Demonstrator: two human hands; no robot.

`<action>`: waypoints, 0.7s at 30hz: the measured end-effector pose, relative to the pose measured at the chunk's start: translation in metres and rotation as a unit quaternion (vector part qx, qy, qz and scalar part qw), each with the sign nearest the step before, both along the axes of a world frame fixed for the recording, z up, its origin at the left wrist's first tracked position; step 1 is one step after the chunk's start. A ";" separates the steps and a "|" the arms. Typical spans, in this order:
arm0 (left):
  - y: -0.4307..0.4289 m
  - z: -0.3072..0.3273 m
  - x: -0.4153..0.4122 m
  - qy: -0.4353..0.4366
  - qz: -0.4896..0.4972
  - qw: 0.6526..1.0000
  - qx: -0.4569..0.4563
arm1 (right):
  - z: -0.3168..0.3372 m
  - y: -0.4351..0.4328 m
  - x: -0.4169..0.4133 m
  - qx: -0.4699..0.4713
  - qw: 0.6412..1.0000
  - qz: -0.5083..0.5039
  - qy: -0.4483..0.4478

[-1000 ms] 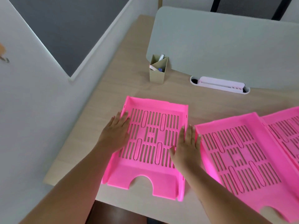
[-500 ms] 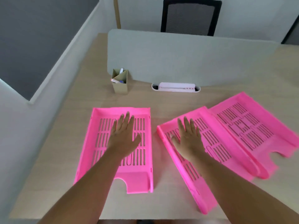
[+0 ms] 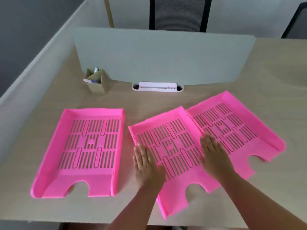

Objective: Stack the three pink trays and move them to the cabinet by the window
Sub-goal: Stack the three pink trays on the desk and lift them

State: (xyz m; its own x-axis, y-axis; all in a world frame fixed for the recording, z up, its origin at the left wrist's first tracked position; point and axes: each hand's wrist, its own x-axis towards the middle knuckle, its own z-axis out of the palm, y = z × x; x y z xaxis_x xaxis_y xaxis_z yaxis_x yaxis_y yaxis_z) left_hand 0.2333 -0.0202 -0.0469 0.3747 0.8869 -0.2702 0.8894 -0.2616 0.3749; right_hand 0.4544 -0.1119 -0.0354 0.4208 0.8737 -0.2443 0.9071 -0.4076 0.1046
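Note:
Three pink slotted trays lie on the beige desk. The left tray sits alone, square to the desk edge. The middle tray is turned at an angle, its front corner past the desk's near edge. The right tray lies beside it, their long sides touching or overlapping. My left hand rests flat on the middle tray's left side with fingers spread. My right hand lies flat over the middle tray's right wall, fingertips reaching the right tray. Neither hand grips anything.
A grey divider panel stands across the back of the desk. In front of it sit a cardboard pen holder and a white cable tray. A black chair stands behind. A grey partition wall runs along the left.
My left hand left the left tray and moved right onto the middle tray. My right hand shifted from the middle tray's centre to its right wall. The view swung right.

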 end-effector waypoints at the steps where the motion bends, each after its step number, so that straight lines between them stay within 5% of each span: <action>1: 0.004 -0.001 -0.001 0.012 -0.012 1.000 0.017 | -0.005 -0.006 0.003 0.005 1.000 0.026 0.000; 8: 0.064 -0.006 -0.019 0.123 -0.124 0.980 0.097 | -0.020 -0.011 -0.021 0.048 0.994 0.094 0.023; 16: 0.109 -0.006 -0.020 0.179 -0.183 0.959 0.125 | -0.025 0.005 -0.047 0.117 0.987 0.040 0.105; 21: 0.094 0.027 0.047 0.052 -0.184 0.973 0.126 | 0.013 0.028 0.027 0.178 0.981 0.019 0.080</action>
State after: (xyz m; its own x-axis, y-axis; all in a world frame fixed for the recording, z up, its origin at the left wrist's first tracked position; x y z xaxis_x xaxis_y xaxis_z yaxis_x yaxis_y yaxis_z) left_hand 0.2803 0.0740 -0.0198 0.6624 0.7402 -0.1156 0.7474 -0.6421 0.1708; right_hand 0.4815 -0.0843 -0.0225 0.3683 0.9295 0.0193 0.9152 -0.3588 -0.1836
